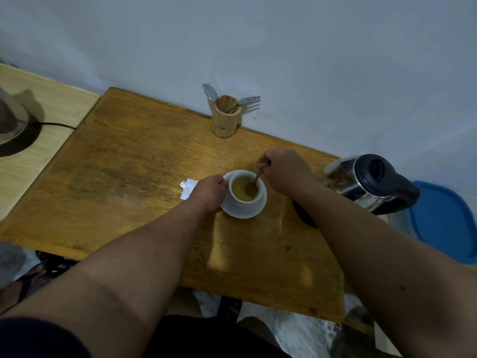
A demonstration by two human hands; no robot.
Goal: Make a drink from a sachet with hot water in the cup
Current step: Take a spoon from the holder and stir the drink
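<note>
A white cup (246, 202) stands on a white saucer (242, 215) in the middle of the wooden table (129, 182). The cup holds a yellow-brown drink. My left hand (210, 193) grips the cup at its left side. My right hand (284, 170) pinches the handle of a small metal spoon (254, 182), whose bowl dips into the drink. A torn white sachet (188, 188) lies flat on the table just left of my left hand, partly hidden by it.
A glass kettle with a black lid and handle (374, 184) stands at the table's right edge. A wooden holder (225, 120) with a spoon and fork stands against the wall. A blue-lidded tub (446, 223) sits further right. A lower table with a grey object (13, 120) is at left.
</note>
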